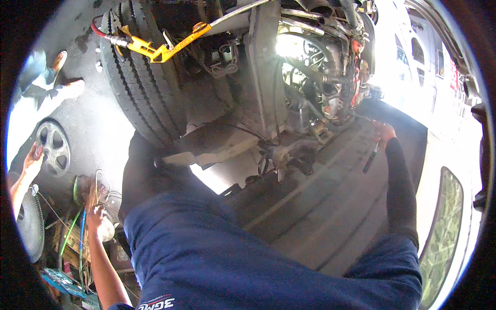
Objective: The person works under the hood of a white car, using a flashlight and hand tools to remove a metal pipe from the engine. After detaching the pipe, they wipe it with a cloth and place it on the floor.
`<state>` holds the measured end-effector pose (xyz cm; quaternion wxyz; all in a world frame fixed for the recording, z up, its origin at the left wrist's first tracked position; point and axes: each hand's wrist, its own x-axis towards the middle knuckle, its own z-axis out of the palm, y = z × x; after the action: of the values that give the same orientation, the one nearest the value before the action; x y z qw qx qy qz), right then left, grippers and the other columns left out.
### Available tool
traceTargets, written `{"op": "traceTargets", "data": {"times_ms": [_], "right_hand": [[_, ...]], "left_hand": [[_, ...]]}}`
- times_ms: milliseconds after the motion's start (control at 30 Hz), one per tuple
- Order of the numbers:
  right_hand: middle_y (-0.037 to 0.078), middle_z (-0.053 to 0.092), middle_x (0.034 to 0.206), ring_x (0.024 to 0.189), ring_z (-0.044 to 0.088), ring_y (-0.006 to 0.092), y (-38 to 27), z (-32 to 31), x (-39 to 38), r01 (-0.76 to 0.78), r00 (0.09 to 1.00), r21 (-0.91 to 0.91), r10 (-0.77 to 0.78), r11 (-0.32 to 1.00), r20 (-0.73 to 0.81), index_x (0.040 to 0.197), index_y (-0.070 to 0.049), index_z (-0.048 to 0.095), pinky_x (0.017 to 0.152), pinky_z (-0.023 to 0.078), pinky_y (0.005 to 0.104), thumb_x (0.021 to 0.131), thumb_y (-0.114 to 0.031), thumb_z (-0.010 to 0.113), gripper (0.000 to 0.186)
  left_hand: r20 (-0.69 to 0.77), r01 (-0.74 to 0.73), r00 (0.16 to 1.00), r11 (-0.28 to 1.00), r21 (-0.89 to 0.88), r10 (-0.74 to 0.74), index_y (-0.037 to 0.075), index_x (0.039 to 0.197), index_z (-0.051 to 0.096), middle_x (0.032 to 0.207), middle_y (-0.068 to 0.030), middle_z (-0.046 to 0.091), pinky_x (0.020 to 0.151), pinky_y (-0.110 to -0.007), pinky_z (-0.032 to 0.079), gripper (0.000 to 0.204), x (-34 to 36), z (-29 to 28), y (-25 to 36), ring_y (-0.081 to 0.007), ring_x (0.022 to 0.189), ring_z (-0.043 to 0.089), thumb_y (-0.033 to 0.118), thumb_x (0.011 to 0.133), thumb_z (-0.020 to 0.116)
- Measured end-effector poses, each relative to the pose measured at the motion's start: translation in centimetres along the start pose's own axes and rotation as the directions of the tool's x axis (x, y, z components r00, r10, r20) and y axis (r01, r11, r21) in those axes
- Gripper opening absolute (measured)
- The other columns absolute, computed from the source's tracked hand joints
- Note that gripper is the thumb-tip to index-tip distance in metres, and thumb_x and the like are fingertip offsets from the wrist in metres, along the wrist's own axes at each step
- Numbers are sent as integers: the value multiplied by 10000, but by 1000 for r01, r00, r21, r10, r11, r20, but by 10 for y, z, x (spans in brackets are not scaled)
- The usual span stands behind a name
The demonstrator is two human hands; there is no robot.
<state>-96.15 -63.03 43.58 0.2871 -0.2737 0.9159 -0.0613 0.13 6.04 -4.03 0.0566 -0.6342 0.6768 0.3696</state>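
My right hand (383, 133), at the end of a black-sleeved arm, is closed around a hand tool with a dark handle (370, 161). A thin metal shaft runs from that hand toward the engine (330, 77); its exact kind is unclear. At lower left, my bare left forearm reaches down, and my left hand (96, 216) is beside a pale rounded thing (107, 231) and brownish strands. Its grip is not clear. Between the arms lies a wide dark panel (310, 206), just below the exposed engine.
A large tyre (147, 82) stands upper left, with a yellow air blow gun (155, 50) and red hose in front. Farther left are another person's hand (33, 159), a wheel cover (53, 147) and a fan (31, 227). A white vehicle body (439, 144) borders the right.
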Motion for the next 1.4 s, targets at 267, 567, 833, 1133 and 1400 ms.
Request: {"op": "traceTargets", "data": {"times_ms": [267,567,833,1133,1400], "right_hand": [[148,728,898,753,681,283,-13,11,-51,514,691,-837,-670,190,272,1051,-8,742,724,530,401,918,-329,771,348],[181,680,844,824,693,328,-27,-12,-2,561,672,-824,-622,76,400,1012,30,723,791,536,424,896,-326,785,380],[-47,507,720,486,371,56,6,-8,-4,152,988,-289,-143,945,54,962,-63,646,409,276,250,935,-293,784,270],[-24,481,668,504,470,139,-18,-2,-4,613,709,-701,-645,364,284,857,-71,642,459,394,321,963,-296,732,265],[-15,507,657,514,522,154,-1,-5,-3,211,968,-621,-252,755,23,818,-49,674,472,433,327,966,-285,733,284]], "left_hand": [[426,608,740,249,-753,-521,63,1299,622,1021,-113,728,595,-310,536,393,34,-43,35,-194,886,731,339,1023,664],[468,628,631,53,-776,-618,32,1214,642,860,-49,631,560,-274,481,323,43,-80,41,-118,694,582,277,1004,657],[573,701,642,87,-708,-509,58,1251,641,898,-54,670,545,-259,460,345,79,-59,40,-108,702,596,317,1024,656],[473,589,713,76,-805,-517,70,1232,649,893,-35,663,529,-225,426,309,81,-61,25,-76,659,555,297,1022,649],[465,567,750,95,-818,-471,93,1231,642,866,-16,641,514,-243,439,286,65,-43,-9,-78,648,544,294,1026,639]]}}
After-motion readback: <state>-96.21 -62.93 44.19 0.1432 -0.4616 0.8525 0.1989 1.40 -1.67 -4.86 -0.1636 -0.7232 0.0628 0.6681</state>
